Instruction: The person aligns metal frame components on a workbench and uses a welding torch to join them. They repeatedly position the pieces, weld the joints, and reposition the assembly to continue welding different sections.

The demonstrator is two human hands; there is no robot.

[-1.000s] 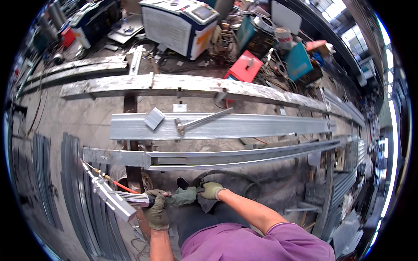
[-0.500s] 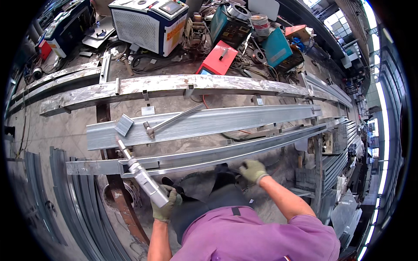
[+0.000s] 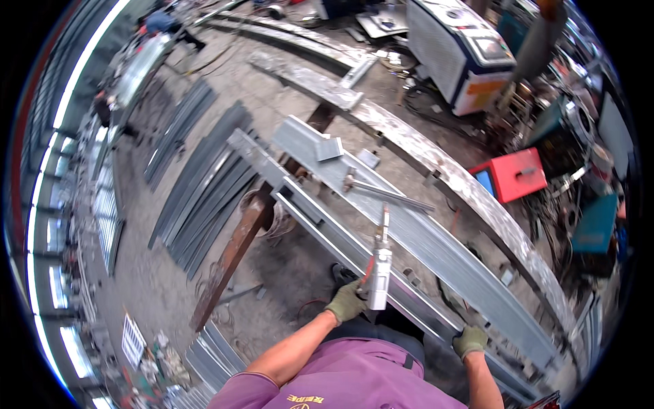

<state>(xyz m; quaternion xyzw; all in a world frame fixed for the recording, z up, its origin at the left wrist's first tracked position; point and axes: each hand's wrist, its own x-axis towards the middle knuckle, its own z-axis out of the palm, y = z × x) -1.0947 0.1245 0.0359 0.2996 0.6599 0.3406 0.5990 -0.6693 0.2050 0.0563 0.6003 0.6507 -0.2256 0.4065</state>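
Gripping is seen on both sides. The left hand (image 3: pixel 346 301), gloved, is clamped around the lower body of a silver handheld tool (image 3: pixel 379 269), which is held upright with its slim nozzle pointing away from the person, toward the long grey metal channel (image 3: pixel 436 252). A red-orange hose or cable (image 3: pixel 366 271) is seen at the grip, just beside the glove. The right hand (image 3: pixel 469 339), also gloved, is closed over the near edge of a narrower steel rail (image 3: pixel 327 219) that runs alongside the channel.

Both lengths are carried on a rusty brown stand (image 3: pixel 235 255) rather than a worktop; the far ends overhang it. A hammer (image 3: pixel 385 191) and a small grey offcut block (image 3: pixel 330 148) are left lying on the channel, well ahead of the nozzle.

Notes on doing the step well, as judged:
- The tool tip is not yet on the metal; whether it touches cannot be told, as the nozzle is thin and partly blurred.
- The rail is best kept pinned by the right hand so that it is not shifted when the tip is brought down.
- The hose is best kept clear of the rail edge, where it could be snagged.
- The hammer is far enough off not to be disturbed, though it could be rattled if the channel is jolted.

Stacked grey strips (image 3: pixel 204 184) are laid on the concrete floor (image 3: pixel 163 273) to the left.
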